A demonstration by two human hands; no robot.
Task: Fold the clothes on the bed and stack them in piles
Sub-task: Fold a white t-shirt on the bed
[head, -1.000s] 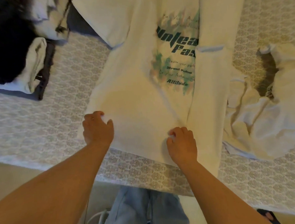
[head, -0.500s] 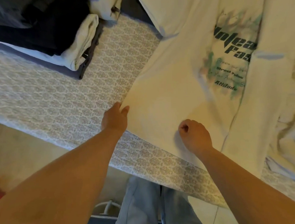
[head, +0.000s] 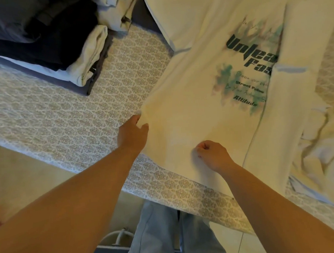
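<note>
- Since a second ago the left hand (head: 133,130) has slid from the T-shirt's hem out to its left side edge, where thumb and fingers now pinch the cloth; the right hand (head: 213,155) has stayed low on the shirt, fingers curled and pinching a small gather of fabric near the hem.
- The white printed T-shirt (head: 198,83) lies face up across the bed (head: 70,121), its hem at the near edge just in front of the person. Its right side is already folded in over the teal print, with the sleeve cuff lying on top.
- Judged from this, the left side fold comes next: the left hand has the edge it would carry over, and the right hand looks set to anchor the fold line.
- The pinched edge lies close to the mattress's near edge, so cloth could slip off towards the floor if dragged nearer.
- Left of the shirt a stretch of patterned bedspread is bare as far as the stack of folded clothes (head: 71,48), dark items with a cream piece at its corner.
- On the right a crumpled pale garment (head: 320,150) lies just beside the folded side, and may touch it, leaving little room there.
</note>
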